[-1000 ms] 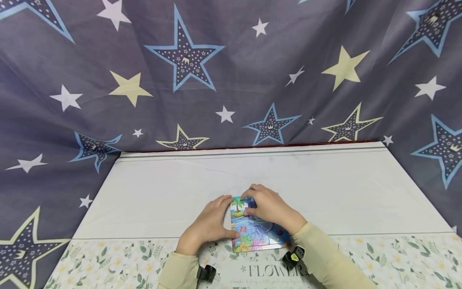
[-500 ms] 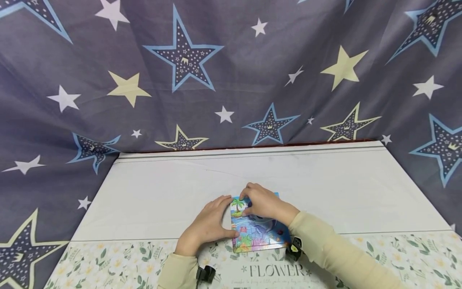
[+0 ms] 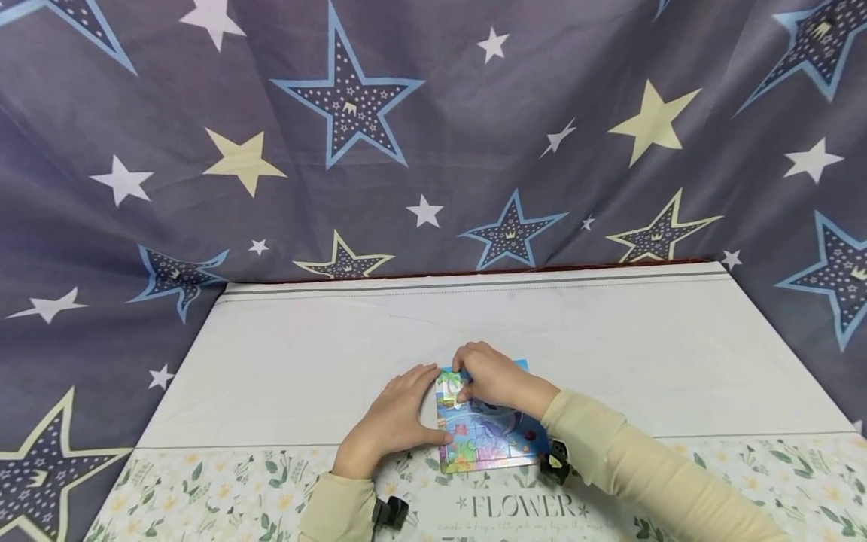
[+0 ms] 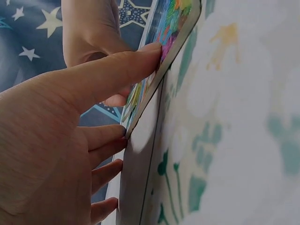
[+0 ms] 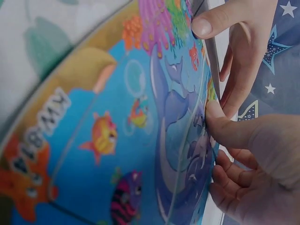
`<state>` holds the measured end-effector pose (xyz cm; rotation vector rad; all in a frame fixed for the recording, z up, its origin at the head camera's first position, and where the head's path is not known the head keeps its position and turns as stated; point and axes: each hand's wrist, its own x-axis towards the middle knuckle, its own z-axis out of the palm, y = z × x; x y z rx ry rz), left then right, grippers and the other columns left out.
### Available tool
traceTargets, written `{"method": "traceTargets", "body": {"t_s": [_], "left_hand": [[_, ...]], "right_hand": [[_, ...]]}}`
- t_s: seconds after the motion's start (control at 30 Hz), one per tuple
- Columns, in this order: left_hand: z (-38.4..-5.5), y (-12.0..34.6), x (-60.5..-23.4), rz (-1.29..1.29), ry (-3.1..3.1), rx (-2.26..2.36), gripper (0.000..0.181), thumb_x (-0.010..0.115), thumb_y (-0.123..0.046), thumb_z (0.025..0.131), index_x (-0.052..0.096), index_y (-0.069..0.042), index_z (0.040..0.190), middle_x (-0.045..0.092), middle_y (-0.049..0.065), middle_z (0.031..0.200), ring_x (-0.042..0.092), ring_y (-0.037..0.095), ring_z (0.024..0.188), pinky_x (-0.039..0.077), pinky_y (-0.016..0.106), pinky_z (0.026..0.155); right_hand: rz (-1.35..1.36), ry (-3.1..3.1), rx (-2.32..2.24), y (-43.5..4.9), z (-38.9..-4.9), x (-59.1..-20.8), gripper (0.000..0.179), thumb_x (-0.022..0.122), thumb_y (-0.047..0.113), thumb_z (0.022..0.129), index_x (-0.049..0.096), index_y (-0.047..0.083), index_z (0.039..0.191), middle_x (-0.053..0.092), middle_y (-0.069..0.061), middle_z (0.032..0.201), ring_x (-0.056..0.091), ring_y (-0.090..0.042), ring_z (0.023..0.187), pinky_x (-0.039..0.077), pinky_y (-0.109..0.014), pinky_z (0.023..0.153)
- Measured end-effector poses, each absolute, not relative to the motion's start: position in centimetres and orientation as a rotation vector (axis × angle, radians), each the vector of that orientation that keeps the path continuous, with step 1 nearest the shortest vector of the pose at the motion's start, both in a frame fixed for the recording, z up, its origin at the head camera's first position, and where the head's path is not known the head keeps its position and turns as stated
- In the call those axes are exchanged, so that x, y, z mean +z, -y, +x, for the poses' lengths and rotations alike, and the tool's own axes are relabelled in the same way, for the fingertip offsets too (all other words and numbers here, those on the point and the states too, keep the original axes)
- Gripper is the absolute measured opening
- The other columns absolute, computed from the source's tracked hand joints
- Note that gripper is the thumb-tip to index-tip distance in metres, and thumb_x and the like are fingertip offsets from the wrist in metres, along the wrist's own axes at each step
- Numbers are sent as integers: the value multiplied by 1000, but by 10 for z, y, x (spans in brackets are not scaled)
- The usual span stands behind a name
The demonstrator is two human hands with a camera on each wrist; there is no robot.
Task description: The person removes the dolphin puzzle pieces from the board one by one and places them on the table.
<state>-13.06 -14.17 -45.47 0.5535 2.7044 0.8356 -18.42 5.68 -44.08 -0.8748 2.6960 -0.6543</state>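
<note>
A jigsaw puzzle (image 3: 484,446) with a bright undersea picture and a dolphin lies on the table, its lower part over the flowered print. My right hand (image 3: 497,382) pinches a palm-tree puzzle piece (image 3: 450,385) at the puzzle's upper left, where the piece looks tilted and catches the light. Along the left edge spreads my left hand (image 3: 393,421), fingertips by the top corner. In the left wrist view, its thumb (image 4: 140,61) rests on the picture near the rim. From the right wrist, the right thumb (image 5: 229,126) lies at the puzzle's far side; the piece is mostly hidden.
The white table (image 3: 305,354) has a flowered front band with the word FLOWER (image 3: 521,506). A dark curtain (image 3: 433,128) printed with stars hangs behind it and at both sides. Small black devices (image 3: 391,512) sit on both wrists.
The palm-tree piece, flat in the picture before, now looks tilted and brighter under my right fingers. My right forearm has swung outward to the right, while the left hand stays by the edge.
</note>
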Motion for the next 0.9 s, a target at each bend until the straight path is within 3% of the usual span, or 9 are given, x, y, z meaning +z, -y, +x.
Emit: {"method": "traceTargets", "body": {"t_s": [0.13, 0.37, 0.63, 0.9], "left_hand": [[-131, 141, -454, 552, -2708, 824, 101, 85, -42, 72, 37, -3, 152, 34, 12, 158, 26, 34, 146, 19, 51, 119], [-131, 140, -454, 548, -2706, 813, 101, 85, -43, 73, 36, -4, 152, 33, 12, 158, 25, 33, 147, 18, 52, 119], [-131, 141, -454, 541, -2705, 813, 100, 84, -43, 73, 36, -4, 152, 33, 10, 158, 24, 32, 147, 17, 52, 120], [-130, 140, -454, 546, -2703, 808, 100, 84, -43, 74, 36, -5, 153, 33, 11, 158, 24, 33, 147, 18, 54, 119]], "right_hand": [[-915, -2686, -645, -59, -183, -441, 39, 83, 23, 80, 67, 4, 111, 59, -4, 100, 56, -25, 102, 51, -39, 87], [-985, -2730, -673, -63, -182, -444, 37, 84, 23, 79, 68, 6, 108, 58, -4, 98, 53, -22, 93, 51, -38, 81], [-963, -2717, -775, -64, -180, -445, 39, 84, 21, 80, 65, 6, 111, 58, -4, 100, 57, -21, 94, 52, -39, 82], [-943, -2673, -876, -68, -180, -446, 30, 81, 15, 84, 63, 11, 107, 64, -2, 101, 61, -20, 93, 53, -37, 78]]}}
